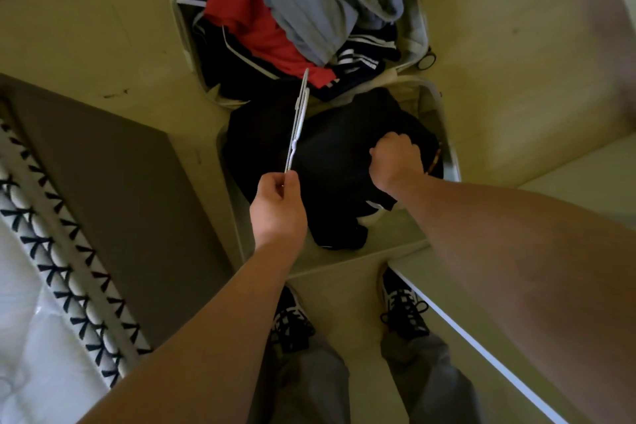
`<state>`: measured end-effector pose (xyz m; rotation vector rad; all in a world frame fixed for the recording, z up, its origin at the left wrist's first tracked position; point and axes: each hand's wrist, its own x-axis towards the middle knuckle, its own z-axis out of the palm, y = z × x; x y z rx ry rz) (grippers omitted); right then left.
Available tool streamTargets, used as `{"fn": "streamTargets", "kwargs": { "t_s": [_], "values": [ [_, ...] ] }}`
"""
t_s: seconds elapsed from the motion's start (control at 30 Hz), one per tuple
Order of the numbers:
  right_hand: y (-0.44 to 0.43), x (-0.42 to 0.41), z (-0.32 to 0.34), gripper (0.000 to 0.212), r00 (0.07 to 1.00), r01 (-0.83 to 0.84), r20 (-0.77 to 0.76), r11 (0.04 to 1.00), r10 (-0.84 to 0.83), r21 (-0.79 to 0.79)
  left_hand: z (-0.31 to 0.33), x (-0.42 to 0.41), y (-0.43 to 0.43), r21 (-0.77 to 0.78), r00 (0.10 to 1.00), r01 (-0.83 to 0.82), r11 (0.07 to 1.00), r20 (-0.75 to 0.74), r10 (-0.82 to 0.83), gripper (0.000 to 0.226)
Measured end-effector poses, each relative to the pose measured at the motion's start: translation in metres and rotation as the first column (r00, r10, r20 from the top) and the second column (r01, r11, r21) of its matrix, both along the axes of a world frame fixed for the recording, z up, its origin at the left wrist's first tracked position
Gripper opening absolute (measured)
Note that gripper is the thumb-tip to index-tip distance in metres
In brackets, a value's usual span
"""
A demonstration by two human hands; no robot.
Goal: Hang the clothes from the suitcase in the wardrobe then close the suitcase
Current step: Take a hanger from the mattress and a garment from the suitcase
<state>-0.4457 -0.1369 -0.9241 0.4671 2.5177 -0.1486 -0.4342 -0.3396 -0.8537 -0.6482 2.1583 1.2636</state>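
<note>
Head view looks straight down. At 8 o'clock lies a bed [31, 286] with a black-stitched mattress edge. Nearer centre, the left hand [278, 210] pinches the near end of a white hanger [297, 120], seen edge-on and pointing toward 12 o'clock. The open suitcase [449, 148] rests on the floor [86, 27]. Its near half holds a black garment [330, 162], and the right hand [395, 165] is clenched on a fold of it. At 12 o'clock the far half is heaped with a red garment [241, 14], a grey garment [309, 10] and dark striped clothes [361, 58]. At 5 o'clock is a white-edged panel [444, 286].
</note>
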Motion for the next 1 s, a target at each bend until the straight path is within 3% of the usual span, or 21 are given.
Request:
{"fn": "streamTargets", "kwargs": {
  "t_s": [0.13, 0.2, 0.27, 0.33, 0.37, 0.43, 0.5, 0.67, 0.77, 0.87, 1.0],
  "values": [
    [0.003, 0.006, 0.005, 0.011, 0.994, 0.093, -0.051, 0.993, -0.097, -0.072, 0.003, 0.004, -0.005, -0.007, 1.000, -0.008, 1.000, 0.010, 0.008, 0.022],
    [-0.003, 0.007, 0.002, 0.024, 0.972, 0.222, -0.045, 0.967, -0.229, -0.125, 0.003, 0.006, -0.008, -0.011, 1.000, -0.015, 1.000, 0.011, 0.015, 0.021],
    [-0.012, 0.007, -0.001, 0.050, 0.855, 0.515, 0.031, 0.843, -0.517, -0.154, 0.000, 0.008, -0.011, -0.018, 1.000, -0.018, 1.000, 0.002, 0.018, 0.020],
    [-0.016, 0.011, -0.010, 0.068, 0.587, 0.809, 0.157, 0.570, -0.794, -0.141, -0.004, 0.013, -0.014, -0.015, 1.000, -0.021, 1.000, -0.001, 0.021, 0.019],
    [-0.015, 0.016, -0.016, 0.070, 0.406, 0.912, 0.242, 0.375, -0.881, -0.167, -0.008, 0.016, -0.014, -0.009, 1.000, -0.016, 1.000, 0.001, 0.016, 0.020],
    [-0.015, 0.025, -0.021, 0.070, 0.066, 0.971, 0.414, -0.037, -0.908, -0.236, -0.015, 0.021, -0.013, -0.005, 1.000, -0.002, 1.000, 0.003, 0.002, 0.024],
    [-0.013, 0.033, -0.027, 0.073, -0.089, 0.927, 0.456, -0.241, -0.885, -0.287, -0.026, 0.025, -0.011, -0.002, 1.000, 0.006, 1.000, 0.006, -0.006, 0.029],
    [0.007, 0.042, -0.046, 0.070, -0.095, 0.863, 0.423, -0.286, -0.901, -0.416, -0.046, 0.024, 0.004, 0.010, 0.999, 0.019, 1.000, -0.039, -0.019, 0.032],
    [0.009, 0.042, -0.041, 0.069, -0.146, 0.832, 0.380, -0.321, -0.913, -0.453, -0.047, 0.022, 0.010, -0.012, 0.999, 0.016, 1.000, -0.048, -0.017, 0.032],
    [0.006, 0.038, -0.017, 0.065, -0.170, 0.764, 0.452, -0.407, -0.876, -0.501, -0.034, 0.020, 0.011, -0.022, 0.999, 0.005, 1.000, -0.051, -0.006, 0.033],
    [0.011, 0.015, 0.039, 0.049, -0.087, 0.679, 0.540, -0.447, -0.837, -0.582, 0.016, 0.008, 0.012, -0.041, 0.999, 0.005, 0.999, -0.036, -0.006, 0.029]
  ]
}}
